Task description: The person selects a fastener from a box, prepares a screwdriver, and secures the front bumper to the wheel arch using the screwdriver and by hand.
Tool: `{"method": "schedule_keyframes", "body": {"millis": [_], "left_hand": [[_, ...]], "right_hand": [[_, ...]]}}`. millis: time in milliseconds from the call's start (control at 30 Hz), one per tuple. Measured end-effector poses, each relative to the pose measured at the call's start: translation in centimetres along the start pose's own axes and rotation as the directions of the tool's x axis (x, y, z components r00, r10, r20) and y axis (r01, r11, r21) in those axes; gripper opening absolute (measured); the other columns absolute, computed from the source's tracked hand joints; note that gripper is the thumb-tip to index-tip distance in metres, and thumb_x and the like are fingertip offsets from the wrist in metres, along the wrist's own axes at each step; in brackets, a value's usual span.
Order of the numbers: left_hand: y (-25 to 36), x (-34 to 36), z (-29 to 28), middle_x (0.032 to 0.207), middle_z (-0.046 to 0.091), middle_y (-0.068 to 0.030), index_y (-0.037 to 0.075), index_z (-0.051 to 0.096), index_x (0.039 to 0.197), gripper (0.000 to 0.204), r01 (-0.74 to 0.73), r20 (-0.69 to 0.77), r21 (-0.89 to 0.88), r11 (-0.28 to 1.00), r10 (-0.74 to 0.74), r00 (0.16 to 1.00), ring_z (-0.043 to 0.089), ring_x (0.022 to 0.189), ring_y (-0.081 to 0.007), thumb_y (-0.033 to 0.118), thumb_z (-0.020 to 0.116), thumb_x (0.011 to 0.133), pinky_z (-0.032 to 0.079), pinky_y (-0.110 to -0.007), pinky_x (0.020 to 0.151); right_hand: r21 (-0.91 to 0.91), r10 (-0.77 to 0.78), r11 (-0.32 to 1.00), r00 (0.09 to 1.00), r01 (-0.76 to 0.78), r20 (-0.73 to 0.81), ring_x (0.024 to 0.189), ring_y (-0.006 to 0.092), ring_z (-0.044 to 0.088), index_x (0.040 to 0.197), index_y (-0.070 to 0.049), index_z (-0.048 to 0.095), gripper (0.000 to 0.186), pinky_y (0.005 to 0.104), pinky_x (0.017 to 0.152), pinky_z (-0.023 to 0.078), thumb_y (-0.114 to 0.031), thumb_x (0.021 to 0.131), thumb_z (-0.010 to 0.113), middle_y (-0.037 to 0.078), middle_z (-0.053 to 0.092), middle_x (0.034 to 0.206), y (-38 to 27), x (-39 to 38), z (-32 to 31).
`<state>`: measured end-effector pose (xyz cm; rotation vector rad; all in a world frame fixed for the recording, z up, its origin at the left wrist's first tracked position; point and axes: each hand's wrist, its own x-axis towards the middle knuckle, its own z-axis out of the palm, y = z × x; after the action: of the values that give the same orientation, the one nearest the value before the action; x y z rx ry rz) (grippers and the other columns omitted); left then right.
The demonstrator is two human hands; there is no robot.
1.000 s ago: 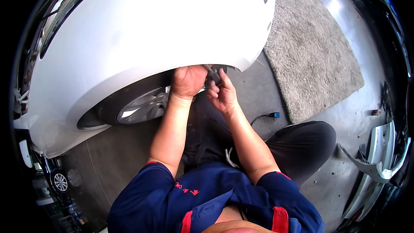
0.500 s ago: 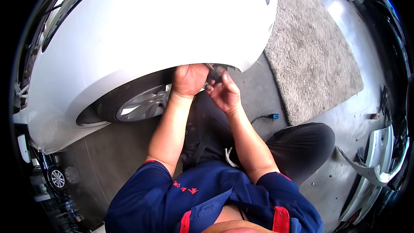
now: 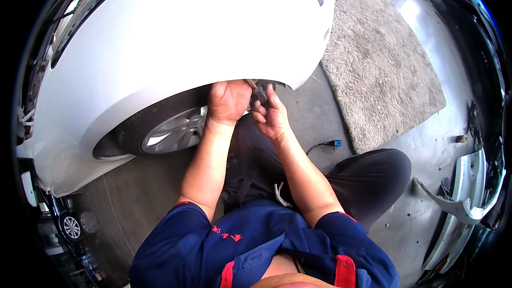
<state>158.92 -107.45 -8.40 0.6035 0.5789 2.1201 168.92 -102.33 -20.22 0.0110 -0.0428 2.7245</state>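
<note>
My left hand reaches up under the wheel arch edge of a white car, its fingers hidden behind the panel. Close beside it, my right hand has its fingers curled round a small dark grey piece, with one finger pointing up along it. What kind of part this is cannot be made out. Thin light-coloured strands, perhaps wires, show just above the piece, between both hands. To the left of my left hand is the front wheel with its silver rim and black tyre.
A grey shaggy mat lies on the floor at right. By my bent knee a cable with a blue connector rests on the concrete. Farther right lie removed white body panels. Another car's wheel shows at far left.
The whole view has shifted slightly. My right hand has turned a little, and its upper finger now stretches up toward the arch edge. The left hand stays under the panel.
</note>
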Motion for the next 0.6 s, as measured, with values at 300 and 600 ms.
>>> {"method": "schedule_keyframes", "body": {"millis": [300,600], "left_hand": [[0.1,-0.3,-0.2,0.124,0.062,-0.0052,0.008,0.059,0.126,0.037,-0.007,0.046,0.016,1.000,0.007,0.999,0.055,0.115,-0.0211,0.035,0.049,0.102,0.041,-0.040,0.102],[0.0,-1.8,0.0,0.128,0.061,-0.0121,0.001,0.055,0.130,0.045,-0.103,0.000,0.150,0.983,0.104,0.995,0.054,0.120,-0.0281,0.031,0.040,0.101,0.040,-0.044,0.105]], "right_hand": [[-0.030,-0.142,0.990,0.983,0.140,-0.114,0.062,0.0071,0.042,0.106,-0.015,0.060,0.030,0.0210,0.051,0.034,-0.044,0.101,0.056,-0.001,0.054,0.082,0.6,0.1,1.0],[0.016,-0.003,1.000,0.995,0.001,0.103,0.073,0.0078,0.047,0.123,-0.011,0.059,0.027,0.0218,0.059,0.040,-0.024,0.099,0.060,0.004,0.060,0.101,-0.1,0.3,-0.6]]}}
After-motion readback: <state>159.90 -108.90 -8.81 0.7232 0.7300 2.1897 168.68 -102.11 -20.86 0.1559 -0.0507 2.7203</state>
